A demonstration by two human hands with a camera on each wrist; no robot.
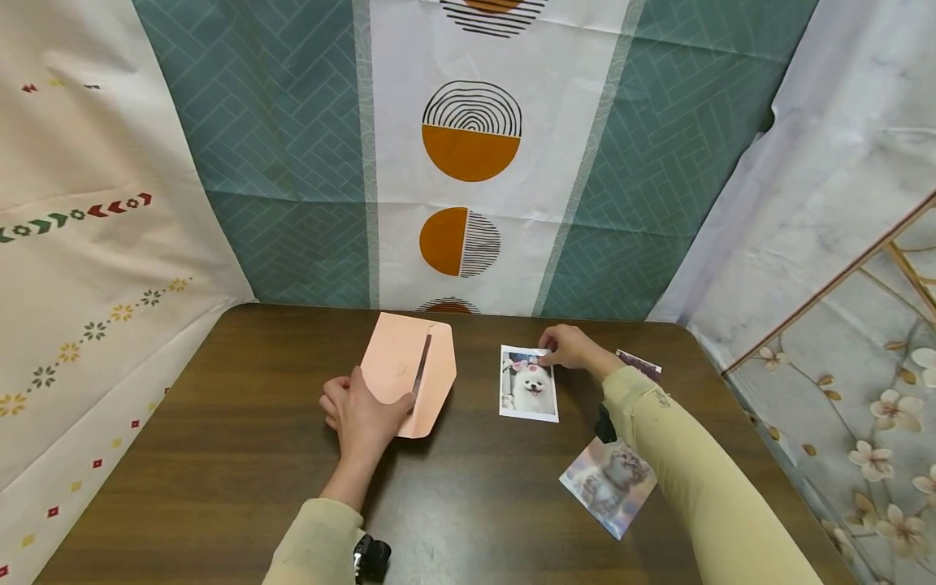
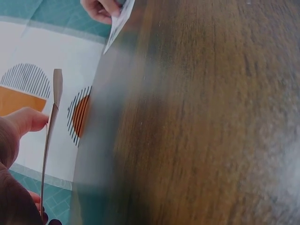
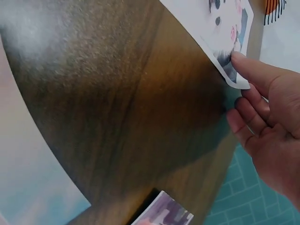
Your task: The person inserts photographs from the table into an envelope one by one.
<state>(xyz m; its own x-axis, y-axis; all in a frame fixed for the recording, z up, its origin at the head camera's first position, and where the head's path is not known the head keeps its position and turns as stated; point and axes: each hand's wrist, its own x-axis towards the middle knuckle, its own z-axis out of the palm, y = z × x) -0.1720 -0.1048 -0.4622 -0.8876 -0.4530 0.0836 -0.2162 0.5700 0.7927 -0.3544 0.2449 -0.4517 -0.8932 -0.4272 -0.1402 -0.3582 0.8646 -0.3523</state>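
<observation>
My left hand (image 1: 369, 414) grips a peach-coloured paper envelope (image 1: 391, 357), thumb on its face and fingers behind its left edge. A dark slit shows beside the envelope's flap, and the left wrist view has the envelope (image 2: 49, 145) edge-on, standing up from the table. My right hand (image 1: 574, 349) pinches the upper right corner of a white-bordered photo (image 1: 530, 394) of a fluffy white dog with pink flowers on its head. In the right wrist view the thumb lies on the face of the photo (image 3: 215, 51), with the other fingers beneath it.
A pastel picture card of a kitten (image 1: 607, 487) lies on the brown wooden table (image 1: 241, 455), partly under the right forearm. Behind that arm is a small purple-toned card stack (image 1: 643, 366). Patterned cloth (image 1: 292, 162) hangs along the table's back edge.
</observation>
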